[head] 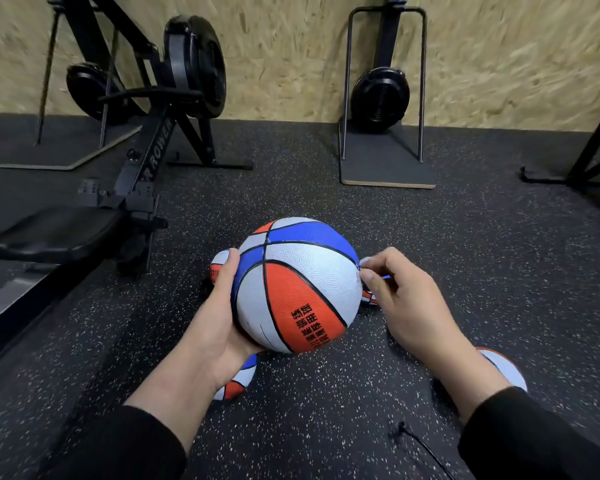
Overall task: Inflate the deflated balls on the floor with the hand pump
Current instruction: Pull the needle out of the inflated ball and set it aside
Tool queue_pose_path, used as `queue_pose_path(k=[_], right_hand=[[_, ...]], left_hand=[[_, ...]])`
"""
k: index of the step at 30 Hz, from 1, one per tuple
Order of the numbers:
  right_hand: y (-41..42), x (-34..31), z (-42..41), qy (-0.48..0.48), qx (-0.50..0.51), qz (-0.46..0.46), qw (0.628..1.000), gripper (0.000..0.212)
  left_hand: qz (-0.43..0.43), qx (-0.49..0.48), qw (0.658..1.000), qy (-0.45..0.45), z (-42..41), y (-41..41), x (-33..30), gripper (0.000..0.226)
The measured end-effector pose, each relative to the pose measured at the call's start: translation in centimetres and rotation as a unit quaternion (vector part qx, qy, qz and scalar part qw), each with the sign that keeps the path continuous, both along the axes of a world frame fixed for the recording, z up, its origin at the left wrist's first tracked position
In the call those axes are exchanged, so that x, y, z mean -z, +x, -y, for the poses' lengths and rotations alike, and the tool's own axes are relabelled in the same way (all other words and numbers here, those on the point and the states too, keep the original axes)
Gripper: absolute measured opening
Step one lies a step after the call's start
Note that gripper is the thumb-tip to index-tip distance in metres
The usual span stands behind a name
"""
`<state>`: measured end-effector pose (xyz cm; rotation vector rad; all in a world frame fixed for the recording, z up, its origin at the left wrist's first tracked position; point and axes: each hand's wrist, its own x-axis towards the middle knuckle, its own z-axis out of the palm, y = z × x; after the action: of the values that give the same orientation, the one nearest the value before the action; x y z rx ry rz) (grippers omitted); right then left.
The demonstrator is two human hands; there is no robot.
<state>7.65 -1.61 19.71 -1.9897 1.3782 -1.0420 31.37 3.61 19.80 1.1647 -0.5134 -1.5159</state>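
Head view: at frame centre the left hand [222, 320] cups 1 round, full-looking ball [297, 285]; the right hand [392, 289] pinches something thin at its side. 4 balls [238, 381] wait on the floor; pump unseen.

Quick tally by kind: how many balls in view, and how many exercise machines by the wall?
Balls: 5, one held, four on the floor
Exercise machines: 3
Total: 8
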Motion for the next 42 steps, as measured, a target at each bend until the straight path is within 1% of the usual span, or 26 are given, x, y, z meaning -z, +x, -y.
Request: queue_pose_path(k=[1,3,5,7,9,11,13,15,17,19,21,23,25,27,30,33,35,37,39,40,42], right_hand=[[0.0,0.1,0.2,-0.006,-0.008,-0.029,1.0,0.007],[-0.1,0.2,0.4,-0.019,-0.021,-0.067,0.997,0.018],[-0.3,0.0,0.7,-0.021,-0.037,-0.064,0.997,0.028],[-0.8,-0.4,0.9,-0.008,-0.067,-0.055,0.996,0.033],[-1.5,-0.7,1.3,0.015,-0.088,-0.069,0.994,0.027],[-2.2,-0.8,1.6,0.036,-0.111,-0.104,0.988,0.021],[-2.7,-0.6,1.6,0.036,-0.122,-0.134,0.983,0.021],[-2.6,0.0,1.5,0.018,-0.108,-0.117,0.987,0.024],[-2.0,0.5,1.2,-0.001,-0.067,-0.078,0.995,0.033],[-1.3,0.6,1.1,0.015,-0.023,-0.033,0.999,0.043],[-1.2,0.4,1.1,0.042,-0.023,-0.006,0.999,0.047],[-1.7,0.0,1.1,0.056,-0.06,-0.004,0.997,0.041],[-2.4,-0.2,1.0,0.095,-0.103,0.0,0.99,0.024],[-2.9,-0.5,1.0,0.126,-0.151,-0.024,0.98,0.015],[-3.2,-0.6,1.0,0.138,-0.192,-0.022,0.971,0.014],[-3.1,-0.5,1.0,0.092,-0.174,-0.052,0.979,0.015],[-3.1,-0.4,1.0,0.058,-0.15,-0.068,0.985,0.016],[-3.0,-0.3,1.0,0.032,-0.14,-0.067,0.987,0.021],[-2.4,-0.2,0.9,-0.002,-0.126,-0.044,0.991,0.034],[-2.1,-0.3,0.8,-0.01,-0.116,-0.024,0.993,0.04],[-1.7,-0.3,0.6,0.01,-0.105,0.009,0.994,0.048]], left_hand=[[-0.004,0.002,1.0,-0.003,0.1,-0.1,0.0,0.072],[-0.008,0.007,1.0,-0.017,0.4,-0.1,0.0,0.072],[-0.011,0.01,1.0,-0.023,0.8,0.0,0.1,0.072],[-0.009,0.015,1.0,-0.025,1.0,-0.1,0.1,0.073],[-0.003,0.016,1.0,-0.027,1.1,-0.4,0.2,0.072],[0.008,0.013,1.0,-0.023,1.0,-0.5,0.3,0.07],[0.022,0.016,1.0,-0.016,0.7,-0.6,0.1,0.068],[0.03,0.015,0.999,-0.013,0.5,-1.0,0.0,0.067],[0.037,0.002,0.999,-0.024,0.3,-1.7,-0.3,0.07],[0.046,-0.018,0.998,-0.045,0.3,-2.2,-0.4,0.076],[0.05,-0.03,0.997,-0.057,0.4,-2.4,-0.5,0.078],[0.044,-0.023,0.997,-0.051,0.5,-2.1,-0.5,0.078],[0.048,-0.014,0.998,-0.043,0.5,-1.7,-0.2,0.077],[0.056,-0.01,0.998,-0.038,0.5,-1.4,-0.1,0.075],[0.062,-0.011,0.997,-0.039,0.4,-1.1,0.1,0.074],[0.06,-0.014,0.997,-0.04,0.4,-1.1,0.1,0.074],[0.058,-0.024,0.997,-0.049,0.4,-1.0,0.1,0.077],[0.055,-0.033,0.996,-0.069,0.3,-1.0,0.0,0.089],[0.051,-0.048,0.993,-0.097,0.3,-1.0,0.2,0.109],[0.051,-0.061,0.99,-0.114,0.4,-1.0,0.4,0.115],[0.052,-0.073,0.985,-0.145,0.5,-0.8,0.6,0.118]])
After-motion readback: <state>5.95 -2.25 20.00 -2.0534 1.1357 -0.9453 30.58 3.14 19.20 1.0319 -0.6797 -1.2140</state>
